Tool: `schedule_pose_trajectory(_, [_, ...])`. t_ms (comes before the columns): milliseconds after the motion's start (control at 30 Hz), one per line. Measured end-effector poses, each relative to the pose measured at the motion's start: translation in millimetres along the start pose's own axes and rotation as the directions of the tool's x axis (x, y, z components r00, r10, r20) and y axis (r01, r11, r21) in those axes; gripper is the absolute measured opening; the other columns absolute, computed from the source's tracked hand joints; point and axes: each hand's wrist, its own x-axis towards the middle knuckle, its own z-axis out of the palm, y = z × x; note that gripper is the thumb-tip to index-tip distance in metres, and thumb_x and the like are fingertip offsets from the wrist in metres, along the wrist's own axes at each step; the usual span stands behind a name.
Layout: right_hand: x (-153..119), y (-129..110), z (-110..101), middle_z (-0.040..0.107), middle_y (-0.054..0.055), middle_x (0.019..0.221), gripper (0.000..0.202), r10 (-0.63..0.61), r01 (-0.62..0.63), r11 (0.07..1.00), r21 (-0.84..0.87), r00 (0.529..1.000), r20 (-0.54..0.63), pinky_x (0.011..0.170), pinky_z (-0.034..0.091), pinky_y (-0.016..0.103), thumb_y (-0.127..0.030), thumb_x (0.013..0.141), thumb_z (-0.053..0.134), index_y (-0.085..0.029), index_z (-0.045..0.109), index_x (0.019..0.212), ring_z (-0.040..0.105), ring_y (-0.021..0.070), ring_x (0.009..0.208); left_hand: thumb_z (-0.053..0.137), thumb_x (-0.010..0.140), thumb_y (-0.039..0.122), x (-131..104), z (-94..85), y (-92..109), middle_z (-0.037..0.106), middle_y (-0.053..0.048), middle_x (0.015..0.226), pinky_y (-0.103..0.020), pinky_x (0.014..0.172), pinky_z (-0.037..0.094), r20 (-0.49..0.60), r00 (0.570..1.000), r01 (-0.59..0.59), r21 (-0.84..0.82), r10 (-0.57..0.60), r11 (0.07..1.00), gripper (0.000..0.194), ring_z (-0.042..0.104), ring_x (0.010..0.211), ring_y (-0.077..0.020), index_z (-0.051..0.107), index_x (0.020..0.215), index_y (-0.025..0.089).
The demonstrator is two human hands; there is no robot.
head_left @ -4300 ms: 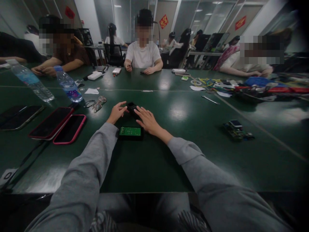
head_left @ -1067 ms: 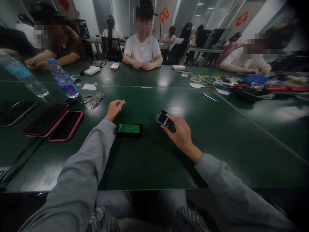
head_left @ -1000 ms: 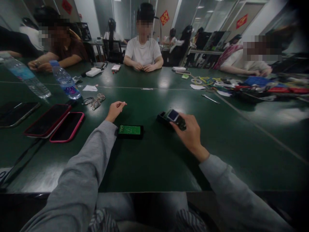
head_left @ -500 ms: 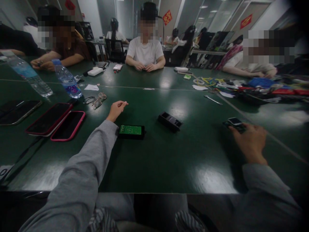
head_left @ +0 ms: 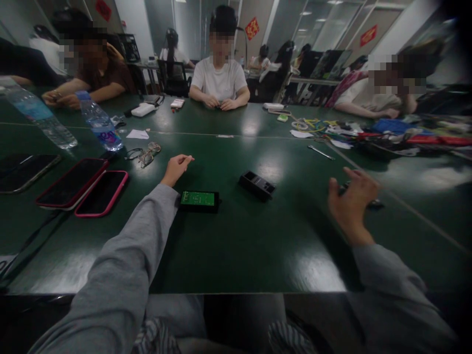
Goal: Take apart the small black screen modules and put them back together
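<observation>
Noted: you have bare tabletop (head_left: 295, 236) from your right hand (head_left: 352, 204) across to the black case (head_left: 257, 185), plus a near-edge lane passing in front of the green-board unit (head_left: 198, 198) to your left sleeve (head_left: 129, 255), with phones (head_left: 102, 194) obstructing beyond it and the cable pile (head_left: 391, 130) obstructing far right.

Right hand (head_left: 352, 204), covering most of a dark object (head_left: 375, 203); from my remote station I cannot tell whether they touch. At left, the picture's edge cuts off a phone (head_left: 25, 172) and a white label (head_left: 6, 262). Cable pile (head_left: 398, 132), right: too blurred for me to separate.
</observation>
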Motion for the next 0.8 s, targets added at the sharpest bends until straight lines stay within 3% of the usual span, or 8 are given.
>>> schedule_pose_trajectory(100, [-6.3, -61.3, 18.0, 0.051, 0.011, 0.137, 0.050, -0.251, 0.224, 0.947, 0.231, 0.963, 0.097, 0.106, 0.037, 0.063, -0.045, 0.099, 0.041, -0.027, 0.040, 0.145, 0.045, 0.0321, 0.131, 0.062, 0.084, 0.050, 0.6, 0.2, -1.4, 0.051, 0.003, 0.054, -0.025, 0.053, 0.033, 0.005, 1.000, -0.003, -0.007, 0.003, 1.000, 0.035, 0.044, 0.049, -0.0096, 0.073, 0.088, 0.017])
schedule_pose_trajectory(200, [-14.0, -112.8, 35.4, 0.050, 0.011, 0.139, 0.051, -0.420, 0.326, 0.866, 0.379, 0.886, 0.198, 0.102, 0.045, 0.057, -0.048, 0.096, 0.048, -0.028, 0.043, 0.144, 0.049, 0.0308, 0.128, 0.062, 0.083, 0.052, 1.0, -0.1, -2.5, 0.053, 0.003, 0.055, -0.025, 0.052, 0.033, 0.008, 1.000, 0.000, -0.013, 0.000, 1.000, 0.037, 0.044, 0.049, -0.0097, 0.073, 0.088, 0.017])
schedule_pose_trajectory(300, [-17.9, -138.3, 49.6, 0.047, 0.012, 0.141, 0.051, -0.489, 0.369, 0.845, 0.388, 0.828, 0.276, 0.098, 0.049, 0.055, -0.049, 0.094, 0.053, -0.030, 0.047, 0.141, 0.050, 0.0318, 0.126, 0.062, 0.083, 0.054, 1.2, -0.4, -3.3, 0.053, 0.002, 0.055, -0.025, 0.052, 0.033, 0.013, 1.000, 0.002, -0.003, -0.002, 1.000, 0.038, 0.044, 0.049, -0.0102, 0.073, 0.089, 0.018])
schedule_pose_trajectory(367, [-17.9, -141.9, 55.3, 0.051, 0.012, 0.135, 0.047, -0.491, 0.374, 0.850, 0.371, 0.817, 0.302, 0.095, 0.051, 0.054, -0.044, 0.095, 0.053, -0.029, 0.050, 0.139, 0.053, 0.0312, 0.121, 0.061, 0.083, 0.054, 1.1, -0.5, -3.5, 0.053, 0.002, 0.055, -0.026, 0.053, 0.033, 0.012, 1.000, 0.000, 0.002, 0.000, 1.000, 0.038, 0.044, 0.050, -0.0104, 0.073, 0.089, 0.018])
schedule_pose_trajectory(567, [-5.6, -116.8, 51.6, 0.060, 0.008, 0.119, 0.049, -0.462, 0.300, 0.868, 0.395, 0.778, 0.425, 0.088, 0.055, 0.043, -0.038, 0.093, 0.056, -0.028, 0.050, 0.141, 0.059, 0.0236, 0.105, 0.061, 0.083, 0.053, 0.5, -0.8, -2.5, 0.051, 0.003, 0.054, -0.026, 0.053, 0.033, 0.011, 1.000, -0.004, 0.017, 0.004, 1.000, 0.038, 0.044, 0.050, -0.0106, 0.074, 0.090, 0.018])
schedule_pose_trajectory(633, [4.2, -95.8, 42.2, 0.061, 0.009, 0.119, 0.049, -0.412, 0.285, 0.889, 0.358, 0.840, 0.353, 0.091, 0.053, 0.042, -0.040, 0.092, 0.058, -0.026, 0.054, 0.138, 0.060, 0.0241, 0.105, 0.061, 0.084, 0.053, 0.2, -0.9, -1.7, 0.051, 0.003, 0.054, -0.025, 0.053, 0.033, 0.004, 1.000, 0.003, 0.016, -0.003, 1.000, 0.037, 0.044, 0.051, -0.0103, 0.074, 0.090, 0.018])
schedule_pose_trajectory(733, [18.1, -49.8, 16.7, 0.064, 0.011, 0.122, 0.048, -0.242, 0.207, 0.940, 0.272, 0.965, 0.103, 0.099, 0.048, 0.042, -0.043, 0.089, 0.062, -0.023, 0.060, 0.132, 0.060, 0.0256, 0.110, 0.062, 0.083, 0.052, -0.6, -0.8, -0.8, 0.052, 0.003, 0.055, -0.025, 0.053, 0.033, -0.006, 1.000, 0.006, 0.008, -0.006, 1.000, 0.037, 0.043, 0.051, -0.0099, 0.074, 0.090, 0.018])
schedule_pose_trajectory(800, [21.7, -12.3, -5.1, 0.064, 0.011, 0.127, 0.050, -0.115, 0.117, 0.978, 0.174, 0.993, -0.022, 0.104, 0.044, 0.040, -0.045, 0.087, 0.064, -0.023, 0.060, 0.132, 0.058, 0.0254, 0.117, 0.062, 0.083, 0.052, -1.0, -0.7, -0.7, 0.053, 0.002, 0.056, -0.025, 0.053, 0.034, 0.001, 1.000, -0.001, 0.000, 0.001, 1.000, 0.038, 0.044, 0.051, -0.0098, 0.074, 0.090, 0.017])
